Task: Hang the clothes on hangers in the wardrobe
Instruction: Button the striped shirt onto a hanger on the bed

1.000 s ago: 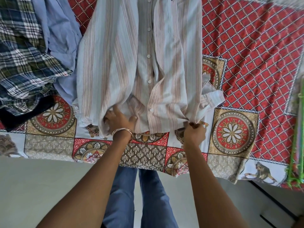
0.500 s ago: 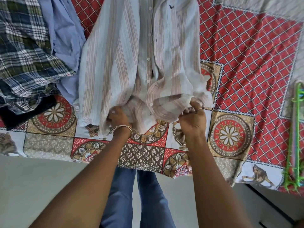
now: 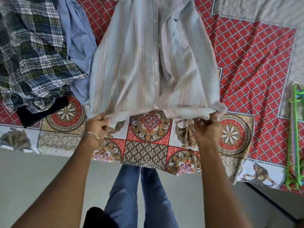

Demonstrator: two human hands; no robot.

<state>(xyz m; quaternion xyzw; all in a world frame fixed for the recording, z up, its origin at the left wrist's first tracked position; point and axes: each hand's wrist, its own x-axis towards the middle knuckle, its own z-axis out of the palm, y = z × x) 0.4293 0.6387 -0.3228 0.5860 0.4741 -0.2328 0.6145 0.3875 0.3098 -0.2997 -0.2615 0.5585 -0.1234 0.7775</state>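
Gripping the shirt hem at each corner, left hand and right hand have pulled it out taut from its earlier bunch, likely readying it for the hangers.

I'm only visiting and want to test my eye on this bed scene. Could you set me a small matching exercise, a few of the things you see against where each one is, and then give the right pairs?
Things:
1. striped shirt
2. plaid shirt
3. green hangers
4. plain blue shirt

Places:
A. at the bed's right edge
B. heaped at far left
C. between the plaid and striped shirts
D. hem gripped by left hand and right hand

Pairs: 1-D, 2-B, 3-A, 4-C
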